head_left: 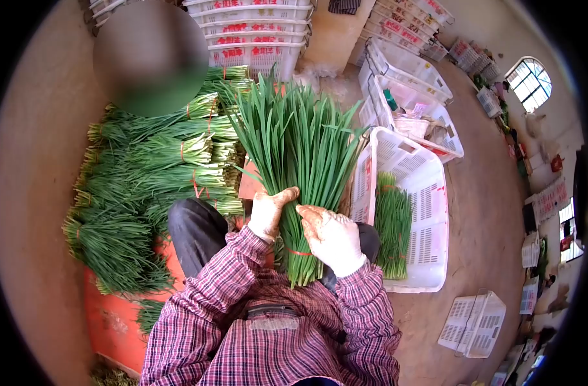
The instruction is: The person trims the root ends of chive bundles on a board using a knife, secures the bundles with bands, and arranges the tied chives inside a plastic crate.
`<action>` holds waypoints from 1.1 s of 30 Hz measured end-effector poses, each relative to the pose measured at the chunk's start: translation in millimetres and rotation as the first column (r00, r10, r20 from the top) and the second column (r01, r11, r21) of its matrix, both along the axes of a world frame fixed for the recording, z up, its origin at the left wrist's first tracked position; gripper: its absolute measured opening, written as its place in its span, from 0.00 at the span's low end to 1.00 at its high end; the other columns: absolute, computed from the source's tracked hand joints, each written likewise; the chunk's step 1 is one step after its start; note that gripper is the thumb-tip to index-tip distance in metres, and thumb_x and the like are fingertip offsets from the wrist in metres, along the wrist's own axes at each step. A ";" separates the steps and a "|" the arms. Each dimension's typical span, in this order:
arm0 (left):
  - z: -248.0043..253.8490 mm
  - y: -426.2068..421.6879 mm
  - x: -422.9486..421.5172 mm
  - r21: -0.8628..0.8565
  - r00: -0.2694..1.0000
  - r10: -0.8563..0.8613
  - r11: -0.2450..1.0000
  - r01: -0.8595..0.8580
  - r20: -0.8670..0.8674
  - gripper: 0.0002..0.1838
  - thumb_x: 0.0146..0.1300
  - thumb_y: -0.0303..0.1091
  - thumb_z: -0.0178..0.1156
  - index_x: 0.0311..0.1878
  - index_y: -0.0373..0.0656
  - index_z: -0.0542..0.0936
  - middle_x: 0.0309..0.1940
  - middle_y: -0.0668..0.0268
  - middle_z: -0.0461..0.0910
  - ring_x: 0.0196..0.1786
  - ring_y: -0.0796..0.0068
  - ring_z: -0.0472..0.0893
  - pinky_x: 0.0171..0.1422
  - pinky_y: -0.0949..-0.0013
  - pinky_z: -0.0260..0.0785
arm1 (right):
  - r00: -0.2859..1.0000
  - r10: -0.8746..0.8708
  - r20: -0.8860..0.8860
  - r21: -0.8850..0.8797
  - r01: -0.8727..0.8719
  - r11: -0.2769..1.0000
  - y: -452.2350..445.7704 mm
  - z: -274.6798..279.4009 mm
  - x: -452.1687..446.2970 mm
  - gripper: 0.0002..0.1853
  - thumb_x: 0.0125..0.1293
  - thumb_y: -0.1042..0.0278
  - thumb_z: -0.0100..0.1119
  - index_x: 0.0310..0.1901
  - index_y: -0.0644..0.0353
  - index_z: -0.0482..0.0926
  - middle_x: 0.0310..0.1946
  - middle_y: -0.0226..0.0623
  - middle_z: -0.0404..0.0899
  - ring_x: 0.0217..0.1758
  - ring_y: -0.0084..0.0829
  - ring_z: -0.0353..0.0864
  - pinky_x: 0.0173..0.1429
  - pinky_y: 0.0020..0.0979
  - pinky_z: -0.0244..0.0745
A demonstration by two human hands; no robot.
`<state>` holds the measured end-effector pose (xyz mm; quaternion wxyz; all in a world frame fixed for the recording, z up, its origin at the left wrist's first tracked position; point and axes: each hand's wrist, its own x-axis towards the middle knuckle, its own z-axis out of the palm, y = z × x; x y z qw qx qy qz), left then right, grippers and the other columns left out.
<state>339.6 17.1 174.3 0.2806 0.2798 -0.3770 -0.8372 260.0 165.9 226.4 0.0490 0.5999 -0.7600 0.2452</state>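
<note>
The checked shirt (262, 347) lay nearest, its sleeves reaching forward to a bunch of long green leaves (307, 154) between the knees, just in front of the waist. The left hand (267, 213) was closed on the bunch's left side, its thumb across the front of the stems. The right hand (329, 238) lay along the other side, fingers fairly straight and touching the stems; how firmly it gripped, I could not tell.

A red band (298, 253) circled the stems low down, below both hands, so the step in hand looked like neatening or checking a tied bunch. The next move, as I judged it, called for keeping the stems together above the band and supporting the loose top, so that no leaves bent or slipped out.

The bunch's long axis ran nearly straight away from the body: cut ends toward the waist, leaf tips pointing away and fanning out wide. How steeply it stood, the single view did not settle. To its left lay a pile of tied bunches (139, 193); to its right, a white crate (429, 251) held more greens (394, 219), their long axis running roughly the same way
</note>
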 end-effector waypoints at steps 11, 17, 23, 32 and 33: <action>0.6 -1.7 8.0 0.070 0.995 0.052 0.997 -0.046 -0.091 0.17 0.57 0.23 0.66 0.50 0.37 0.80 0.39 0.64 0.83 0.39 0.69 0.83 0.48 0.63 0.81 | 0.983 -0.114 -0.143 0.037 0.120 0.992 4.6 -7.3 -14.8 0.14 0.60 0.60 0.68 0.47 0.50 0.86 0.48 0.24 0.83 0.43 0.31 0.83 0.49 0.37 0.77; 5.5 -0.8 7.0 0.017 0.986 0.123 0.992 -0.122 -0.110 0.17 0.56 0.24 0.66 0.50 0.36 0.79 0.39 0.63 0.83 0.39 0.68 0.83 0.48 0.63 0.81 | 0.971 -0.215 -0.105 -0.060 0.209 0.976 -3.0 -9.9 -7.4 0.12 0.60 0.60 0.68 0.45 0.51 0.86 0.47 0.24 0.82 0.45 0.31 0.83 0.48 0.38 0.78; 1.1 -1.5 7.2 0.042 0.987 0.132 0.991 -0.129 -0.086 0.18 0.56 0.24 0.66 0.52 0.36 0.79 0.40 0.63 0.83 0.40 0.68 0.83 0.50 0.63 0.80 | 0.953 -0.243 -0.182 -0.119 0.224 0.967 -13.1 -20.8 -10.2 0.12 0.62 0.60 0.67 0.46 0.52 0.83 0.42 0.28 0.83 0.40 0.34 0.85 0.47 0.37 0.80; -6.7 -2.9 7.8 0.041 0.990 0.108 0.994 -0.105 -0.089 0.20 0.57 0.23 0.66 0.54 0.36 0.78 0.43 0.62 0.83 0.43 0.67 0.83 0.53 0.62 0.80 | 0.905 -0.204 0.372 -0.156 0.278 0.948 -3.2 -12.2 -13.8 0.10 0.59 0.70 0.73 0.41 0.55 0.83 0.42 0.28 0.86 0.33 0.28 0.88 0.36 0.31 0.83; -8.0 -3.5 7.9 0.040 0.990 0.109 0.994 -0.106 -0.089 0.20 0.57 0.23 0.66 0.54 0.36 0.78 0.43 0.62 0.83 0.43 0.67 0.83 0.53 0.62 0.80 | 0.887 -0.184 0.423 -0.179 0.281 0.943 1.3 -8.0 -15.7 0.10 0.59 0.71 0.73 0.41 0.56 0.83 0.44 0.28 0.85 0.33 0.26 0.88 0.36 0.29 0.83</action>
